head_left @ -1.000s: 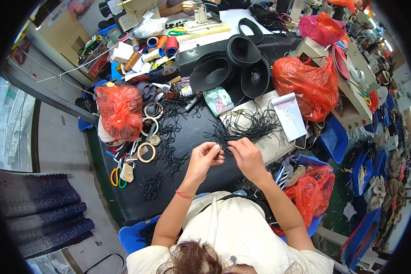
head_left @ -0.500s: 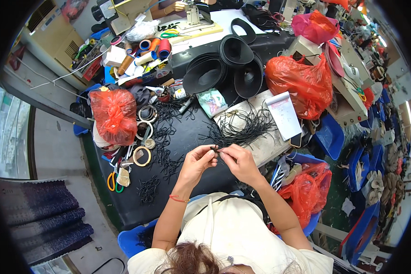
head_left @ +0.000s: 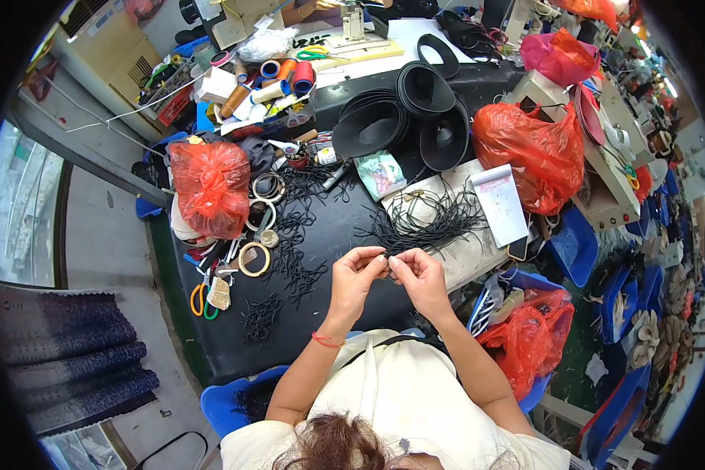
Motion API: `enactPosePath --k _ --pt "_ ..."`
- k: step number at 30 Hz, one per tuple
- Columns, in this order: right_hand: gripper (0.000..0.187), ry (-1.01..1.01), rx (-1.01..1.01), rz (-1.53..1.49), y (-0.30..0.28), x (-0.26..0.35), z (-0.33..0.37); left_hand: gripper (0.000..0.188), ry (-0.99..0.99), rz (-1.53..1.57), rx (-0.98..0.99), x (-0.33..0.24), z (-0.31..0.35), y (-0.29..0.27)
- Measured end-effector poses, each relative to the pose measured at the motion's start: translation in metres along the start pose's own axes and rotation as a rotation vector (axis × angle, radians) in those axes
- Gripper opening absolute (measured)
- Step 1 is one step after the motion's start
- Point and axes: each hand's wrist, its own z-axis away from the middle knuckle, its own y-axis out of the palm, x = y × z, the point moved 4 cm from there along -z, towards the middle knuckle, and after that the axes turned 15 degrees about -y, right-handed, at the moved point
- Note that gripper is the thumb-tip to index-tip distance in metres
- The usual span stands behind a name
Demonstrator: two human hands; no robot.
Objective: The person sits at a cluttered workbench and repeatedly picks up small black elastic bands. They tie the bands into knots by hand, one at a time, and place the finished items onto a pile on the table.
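1. Though it is mostly hidden, a black cord [head_left: 388, 257] is pinched between the left hand [head_left: 356, 277] and the right hand [head_left: 421, 279], which nearly touch.
2. Just beyond them, a tangled heap of black cords [head_left: 424, 233] lies on a pale board [head_left: 468, 262], spilling over its left edge onto the dark table [head_left: 341, 223].
3. To the left, looped black strings [head_left: 301, 276] lie scattered near a ring-shaped tape roll [head_left: 255, 273].
4. Right of the heap rests a white notepad [head_left: 500, 210]; farther out, a red plastic bag [head_left: 529, 160].
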Motion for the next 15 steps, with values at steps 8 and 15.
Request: enactPosePath --k 8,15 --pt "0.021 -0.095 -0.082 0.179 0.000 0.005 -0.005 0.012 0.207 -0.293 -0.089 -0.005 0.006 0.003" --pt "0.013 0.013 0.039 -0.198 -0.006 -0.009 -0.007 0.019 0.043 -0.576 0.052 -0.015 0.014 0.006"
